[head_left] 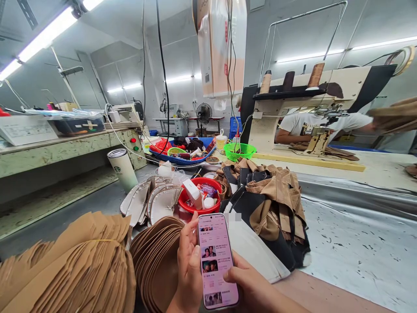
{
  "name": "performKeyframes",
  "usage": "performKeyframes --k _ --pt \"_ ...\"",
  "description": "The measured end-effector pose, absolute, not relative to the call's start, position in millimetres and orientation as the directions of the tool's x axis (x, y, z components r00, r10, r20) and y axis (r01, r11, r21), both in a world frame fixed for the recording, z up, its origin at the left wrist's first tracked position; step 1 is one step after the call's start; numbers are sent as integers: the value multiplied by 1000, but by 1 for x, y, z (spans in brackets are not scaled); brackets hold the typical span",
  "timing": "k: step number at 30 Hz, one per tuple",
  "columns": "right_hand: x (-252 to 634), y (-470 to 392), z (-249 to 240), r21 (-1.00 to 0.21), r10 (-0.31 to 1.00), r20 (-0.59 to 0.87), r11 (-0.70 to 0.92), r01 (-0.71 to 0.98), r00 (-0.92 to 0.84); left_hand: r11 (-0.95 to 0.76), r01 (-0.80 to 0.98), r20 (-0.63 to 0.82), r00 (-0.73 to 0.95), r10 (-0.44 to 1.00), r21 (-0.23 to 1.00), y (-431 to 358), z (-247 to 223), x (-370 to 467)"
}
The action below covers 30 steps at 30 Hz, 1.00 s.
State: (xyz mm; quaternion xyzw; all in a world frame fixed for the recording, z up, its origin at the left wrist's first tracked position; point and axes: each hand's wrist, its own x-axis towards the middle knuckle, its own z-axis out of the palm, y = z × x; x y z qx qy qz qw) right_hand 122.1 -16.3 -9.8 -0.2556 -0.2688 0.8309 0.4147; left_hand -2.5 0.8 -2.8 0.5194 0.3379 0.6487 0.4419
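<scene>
A smartphone (pixel 217 261) with a lit, pinkish screen of text and small pictures is held upright in front of me. My left hand (pixel 190 265) grips its left edge, thumb along the side. Around the lower right edge my right hand (pixel 249 282) is closed, its thumb over the screen. Just left of the phone stand curved brown pieces (pixel 159 261) in a row, beside a bundle of brown cut pieces (pixel 84 269) tied with a yellow band. Behind the phone sits a red basin (pixel 182 204) with small packets and a white box.
Brown and black sewn pieces (pixel 276 200) are heaped to the right. Farther back are a blue tray (pixel 156 152), a green basket (pixel 249 152) and a sewing machine (pixel 270 117). A tumbler (pixel 122 169) stands left. Another person in a white shirt (pixel 299 124) works behind the machine.
</scene>
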Motion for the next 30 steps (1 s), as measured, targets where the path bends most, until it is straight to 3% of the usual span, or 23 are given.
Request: performKeyframes --k 10,30 --pt "122 -16 -13 -656 827 -190 -508 -559 -529 -367 -257 341 -141 929 894 2 1 -1" --pt "121 -15 -12 -658 832 -205 -507 -557 -515 -385 -234 375 -86 923 893 1 -1 -2"
